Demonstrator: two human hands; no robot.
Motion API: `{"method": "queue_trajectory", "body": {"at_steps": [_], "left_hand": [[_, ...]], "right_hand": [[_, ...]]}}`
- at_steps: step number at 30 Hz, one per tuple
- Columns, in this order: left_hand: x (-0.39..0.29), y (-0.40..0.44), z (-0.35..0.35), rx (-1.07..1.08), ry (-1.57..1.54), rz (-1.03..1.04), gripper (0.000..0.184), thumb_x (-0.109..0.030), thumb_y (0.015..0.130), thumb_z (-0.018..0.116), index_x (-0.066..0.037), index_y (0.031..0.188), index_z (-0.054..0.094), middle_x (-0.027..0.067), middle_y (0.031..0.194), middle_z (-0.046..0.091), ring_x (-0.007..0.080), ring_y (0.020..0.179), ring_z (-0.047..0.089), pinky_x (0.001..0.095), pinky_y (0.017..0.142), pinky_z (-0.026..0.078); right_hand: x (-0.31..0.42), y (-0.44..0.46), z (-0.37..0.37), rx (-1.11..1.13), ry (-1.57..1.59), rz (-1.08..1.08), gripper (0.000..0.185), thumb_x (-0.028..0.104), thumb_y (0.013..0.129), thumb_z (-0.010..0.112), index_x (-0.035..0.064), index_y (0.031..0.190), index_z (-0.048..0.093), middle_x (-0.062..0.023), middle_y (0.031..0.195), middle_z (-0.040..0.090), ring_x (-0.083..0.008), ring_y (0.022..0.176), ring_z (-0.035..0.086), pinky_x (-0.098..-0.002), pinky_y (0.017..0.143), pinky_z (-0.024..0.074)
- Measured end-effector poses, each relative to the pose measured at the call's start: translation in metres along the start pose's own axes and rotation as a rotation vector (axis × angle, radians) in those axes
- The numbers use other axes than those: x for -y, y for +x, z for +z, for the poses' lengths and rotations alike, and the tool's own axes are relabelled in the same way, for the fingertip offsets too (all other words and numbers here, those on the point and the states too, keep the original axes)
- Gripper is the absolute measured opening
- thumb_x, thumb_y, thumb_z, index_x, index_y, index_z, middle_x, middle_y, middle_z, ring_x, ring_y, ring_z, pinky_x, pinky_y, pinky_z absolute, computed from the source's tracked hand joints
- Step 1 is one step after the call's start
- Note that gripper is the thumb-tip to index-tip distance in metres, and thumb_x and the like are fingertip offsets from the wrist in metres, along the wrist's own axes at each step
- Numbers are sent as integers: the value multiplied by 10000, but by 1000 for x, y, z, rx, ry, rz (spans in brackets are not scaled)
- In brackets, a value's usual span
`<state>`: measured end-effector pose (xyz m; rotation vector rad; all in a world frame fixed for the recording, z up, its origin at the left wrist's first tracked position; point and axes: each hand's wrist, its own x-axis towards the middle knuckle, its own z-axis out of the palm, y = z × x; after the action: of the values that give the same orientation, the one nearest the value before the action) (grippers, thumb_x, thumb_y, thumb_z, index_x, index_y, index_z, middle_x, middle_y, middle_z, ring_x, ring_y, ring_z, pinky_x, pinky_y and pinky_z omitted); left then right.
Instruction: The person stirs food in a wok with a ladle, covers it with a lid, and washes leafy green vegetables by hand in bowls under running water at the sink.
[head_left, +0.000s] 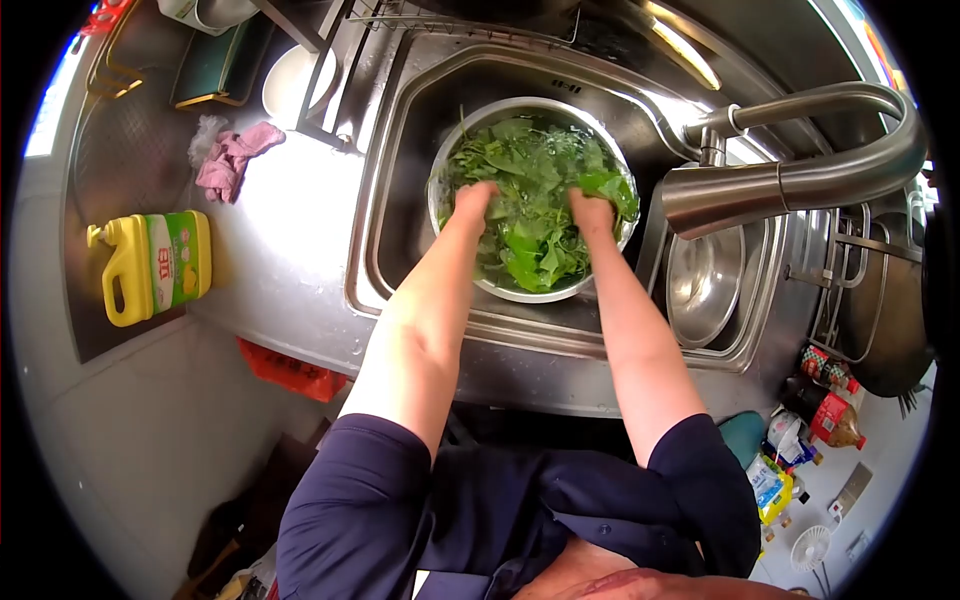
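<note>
While the jug (128, 262) at the far left carries a white-and-green label (178, 258) with large red writing, the words are too small to read surely; the bottle (836, 420) at the lower right has a red label, also unreadable, and print on the yellow-and-blue pack (769, 488) near it is just as unclear. The greens (535, 240) lie in water in the bowl (535, 297), which stands in the sink (400, 235), left of the tap (728, 196). The left hand (474, 207) dips into them at their left side, fingers mostly hidden, so whether it is clamped on leaves I cannot tell. The right hand (592, 214) reaches in opposite, apart from the left, a broad leaf (612, 186) just beside it; its fingers are hidden too, their grip impossible to tell
</note>
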<state>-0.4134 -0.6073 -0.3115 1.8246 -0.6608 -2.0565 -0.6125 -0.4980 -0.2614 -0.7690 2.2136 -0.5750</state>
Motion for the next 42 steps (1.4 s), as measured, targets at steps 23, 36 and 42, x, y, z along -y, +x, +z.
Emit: {"method": "queue_trajectory", "body": {"at_steps": [23,36,42], "left_hand": [[-50,-74,-14,242,316,292,311,61,681,621,-59,967,638,49,817,631,159,696,577,280,616,471],[-22,-61,-7,-103,990,508,436,-194,738,617,-135,1168,577,174,1002,635,327,958,605,414,841,478],[-17,-69,23,148,756,550,314,-211,733,664,-35,992,637,148,808,664,268,784,646,369,743,503]], "right_hand": [[9,-38,-29,-42,130,-195,230,207,772,686,108,969,624,-33,952,624,-162,854,571,-301,733,464],[5,-6,11,-103,-315,-107,290,164,784,550,51,1048,589,-186,995,619,-330,883,585,-389,785,469],[2,-18,27,122,-382,-731,189,170,844,562,20,950,605,-78,819,613,-225,691,560,-351,643,456]]}}
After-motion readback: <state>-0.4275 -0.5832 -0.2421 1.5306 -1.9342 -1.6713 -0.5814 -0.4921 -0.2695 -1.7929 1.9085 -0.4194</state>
